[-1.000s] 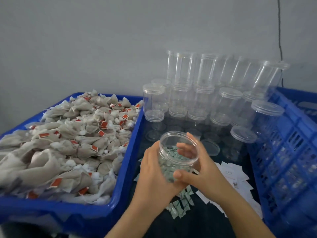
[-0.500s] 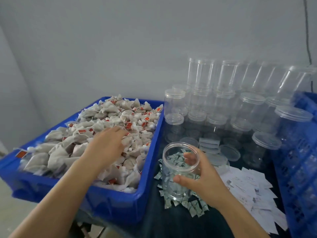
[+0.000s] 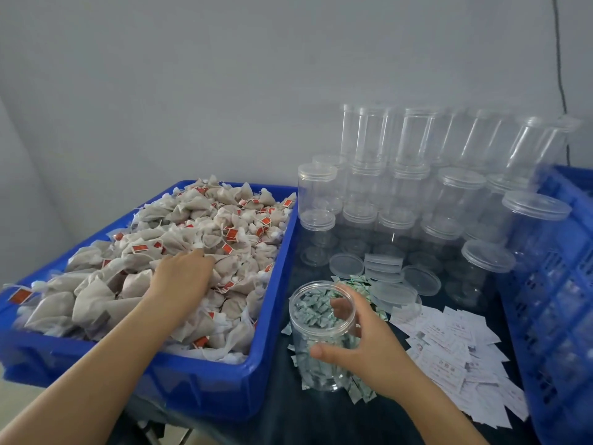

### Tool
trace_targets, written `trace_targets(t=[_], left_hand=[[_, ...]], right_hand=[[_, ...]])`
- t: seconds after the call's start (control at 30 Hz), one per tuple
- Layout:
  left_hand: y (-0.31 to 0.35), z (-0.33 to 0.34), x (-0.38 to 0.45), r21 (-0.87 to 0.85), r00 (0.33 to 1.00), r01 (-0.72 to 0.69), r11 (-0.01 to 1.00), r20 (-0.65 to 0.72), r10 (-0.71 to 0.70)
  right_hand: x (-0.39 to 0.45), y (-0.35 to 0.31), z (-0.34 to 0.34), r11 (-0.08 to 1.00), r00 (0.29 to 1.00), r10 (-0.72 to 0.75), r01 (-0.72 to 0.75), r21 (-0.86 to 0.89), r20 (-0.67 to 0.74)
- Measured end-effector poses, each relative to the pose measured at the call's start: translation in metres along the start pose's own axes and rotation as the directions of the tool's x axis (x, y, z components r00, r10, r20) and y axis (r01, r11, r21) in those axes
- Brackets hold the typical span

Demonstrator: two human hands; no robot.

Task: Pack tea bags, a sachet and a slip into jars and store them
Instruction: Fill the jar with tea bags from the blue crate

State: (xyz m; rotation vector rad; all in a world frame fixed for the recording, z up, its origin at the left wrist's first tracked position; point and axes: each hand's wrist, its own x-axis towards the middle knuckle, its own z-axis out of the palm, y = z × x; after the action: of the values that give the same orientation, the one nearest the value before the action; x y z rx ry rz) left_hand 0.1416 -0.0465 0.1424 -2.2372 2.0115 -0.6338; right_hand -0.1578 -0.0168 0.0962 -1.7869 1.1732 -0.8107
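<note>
My right hand [image 3: 369,348] gripped the open jar [image 3: 322,332], thumb in front and fingers behind, so it wouldn't tip. My left hand [image 3: 183,277] lay spread on the tea bags [image 3: 199,226] in the blue bin [image 3: 272,316], grabbing some; sachets [image 3: 359,391] sat under the jar, slips [image 3: 449,354] just right.

1 head-worn camera looks forward and down, close over the table [image 3: 288,419].
</note>
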Motion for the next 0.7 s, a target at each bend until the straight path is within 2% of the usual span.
trace_targets(t=[0.27,0.37,0.47,0.57,0.7], left_hand=[[0.001,-0.001,0.001,-0.018,0.997,-0.029,0.999,-0.065,0.027],[0.000,-0.007,0.002,-0.176,0.992,-0.022,0.984,-0.128,0.000],[0.000,-0.023,0.004,-0.473,0.988,-0.004,0.881,-0.139,-0.070],[0.005,-0.044,0.003,-0.717,0.987,-0.042,0.696,-0.137,-0.082],[0.022,-0.076,-0.005,-0.807,0.976,-0.148,0.571,-0.212,-0.046]], right_hand=[[-0.001,0.006,0.007,1.000,1.000,0.013,-0.013,-0.001,0.014],[-0.001,0.008,0.010,1.000,1.000,0.015,-0.015,0.003,0.011],[-0.001,0.007,0.012,1.000,1.000,0.015,-0.015,-0.012,0.016],[-0.001,0.007,0.013,1.000,1.000,0.008,-0.008,-0.015,0.011],[-0.002,0.007,0.013,1.000,1.000,-0.007,0.007,-0.017,0.001]])
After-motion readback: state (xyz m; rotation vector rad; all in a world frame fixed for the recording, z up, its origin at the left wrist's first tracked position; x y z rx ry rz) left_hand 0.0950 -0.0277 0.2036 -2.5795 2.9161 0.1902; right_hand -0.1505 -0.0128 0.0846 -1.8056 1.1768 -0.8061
